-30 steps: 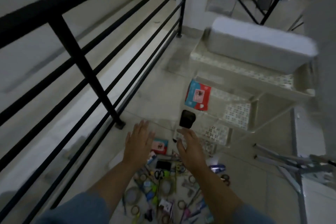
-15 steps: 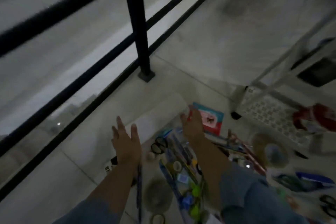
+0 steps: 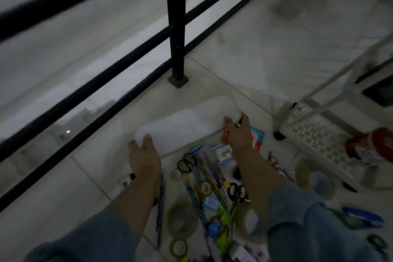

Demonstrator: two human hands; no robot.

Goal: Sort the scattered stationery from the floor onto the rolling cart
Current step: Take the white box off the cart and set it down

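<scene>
Head view.
- White flat pack (image 3: 180,132): lies on the floor.
- Left hand (image 3: 144,155): fingers curled over the pack's near-left corner, gripping it.
- Right hand (image 3: 238,134): fingers closed over the pack's right end.
- Scissors (image 3: 187,162), pencils (image 3: 209,178), tape roll (image 3: 181,217): heaped just nearer than the pack.
- Rolling cart (image 3: 319,140): right of the pack, apart.
- Railing post (image 3: 177,27): beyond the pack.

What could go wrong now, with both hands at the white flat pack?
1. The white flat rectangular pack, with the left hand and right hand at its ends, lies beside the black metal railing; pushed, it may slide under the bottom rail.
2. Black-handled scissors and striped pencils lie between the forearms; the sleeves may drag them.
</scene>
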